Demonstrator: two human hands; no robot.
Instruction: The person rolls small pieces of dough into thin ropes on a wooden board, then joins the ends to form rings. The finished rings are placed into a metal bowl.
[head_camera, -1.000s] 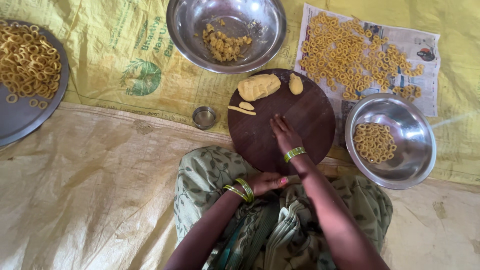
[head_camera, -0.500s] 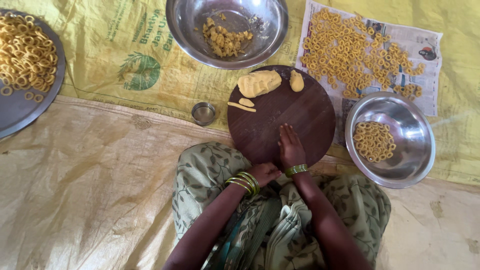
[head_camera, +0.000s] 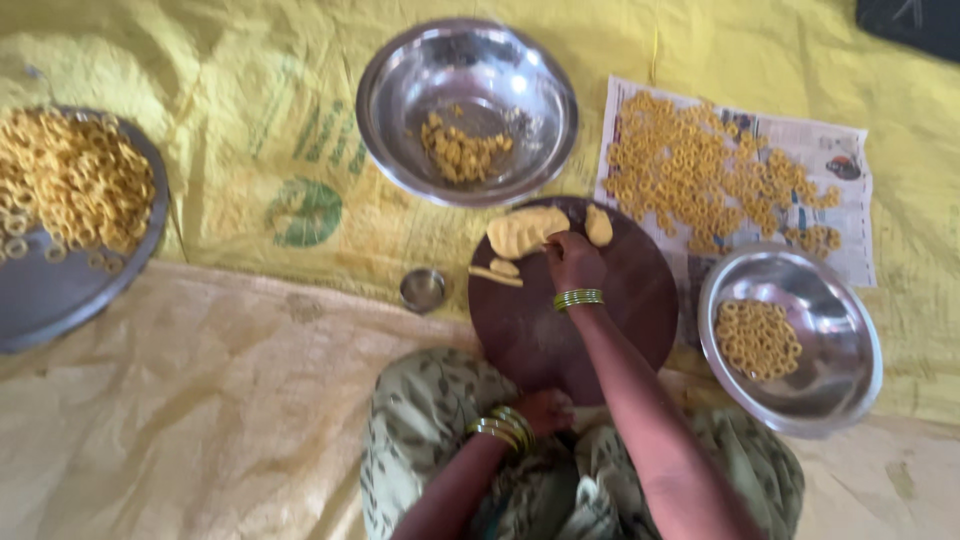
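A round dark wooden board (head_camera: 610, 320) lies in front of me. At its far edge sit a lump of yellow dough (head_camera: 518, 232), a smaller dough piece (head_camera: 598, 225) and two thin dough strips (head_camera: 498, 272). My right hand (head_camera: 572, 260), with green bangles at the wrist, reaches across the board and pinches at the dough lump's right end. My left hand (head_camera: 545, 410), with gold bangles, rests curled at the board's near edge against my lap, with nothing seen in it.
A large steel bowl (head_camera: 400, 110) with dough bits stands beyond the board. A steel bowl (head_camera: 845, 370) at the right holds dough rings. Newspaper (head_camera: 850, 200) carries several rings. A grey tray (head_camera: 60, 300) of rings lies far left. A tiny steel cup (head_camera: 422, 289) stands beside the board.
My right hand has moved from the board's near part up to the dough lump at the far edge. My left hand has stayed at the near edge.
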